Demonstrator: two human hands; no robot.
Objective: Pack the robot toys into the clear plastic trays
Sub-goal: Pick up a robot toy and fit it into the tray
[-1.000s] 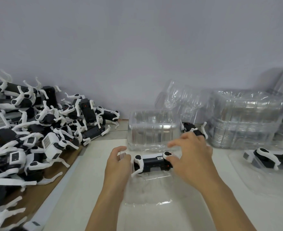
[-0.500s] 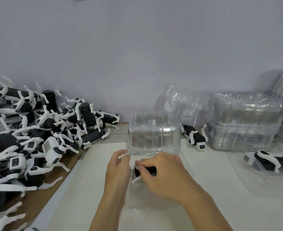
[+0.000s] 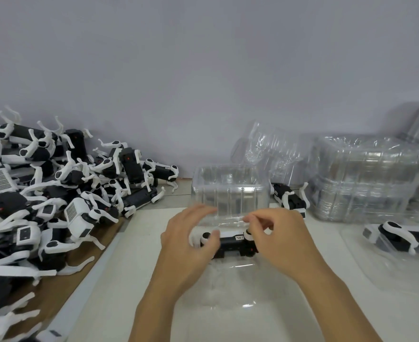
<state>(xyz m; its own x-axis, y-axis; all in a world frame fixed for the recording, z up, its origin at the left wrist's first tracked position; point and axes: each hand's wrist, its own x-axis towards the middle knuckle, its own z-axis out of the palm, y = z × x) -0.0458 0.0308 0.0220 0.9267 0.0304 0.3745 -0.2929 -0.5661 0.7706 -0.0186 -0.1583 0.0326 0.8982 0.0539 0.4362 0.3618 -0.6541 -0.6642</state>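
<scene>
A black and white robot toy (image 3: 230,243) lies on its side in the clear plastic tray (image 3: 228,304) right in front of me. My right hand (image 3: 280,238) pinches the white leg joint at the toy's right end with curled fingers. My left hand (image 3: 186,240) is at the toy's left end, thumb against it, fingers spread, fairly straight and blurred above it. A clear tray half (image 3: 230,191) stands upright just behind the toy. My hands hide parts of the toy's legs.
A big pile of robot toys (image 3: 55,193) covers the brown board at the left. Stacks of clear trays (image 3: 366,178) stand at the back right. Another toy (image 3: 289,201) lies behind my right hand. A tray (image 3: 388,267) with a toy (image 3: 400,235) sits at the right.
My right hand has shifted from over the toy's middle to its right end, uncovering the body. My left hand's fingers have straightened and spread. The toy stays in the tray.
</scene>
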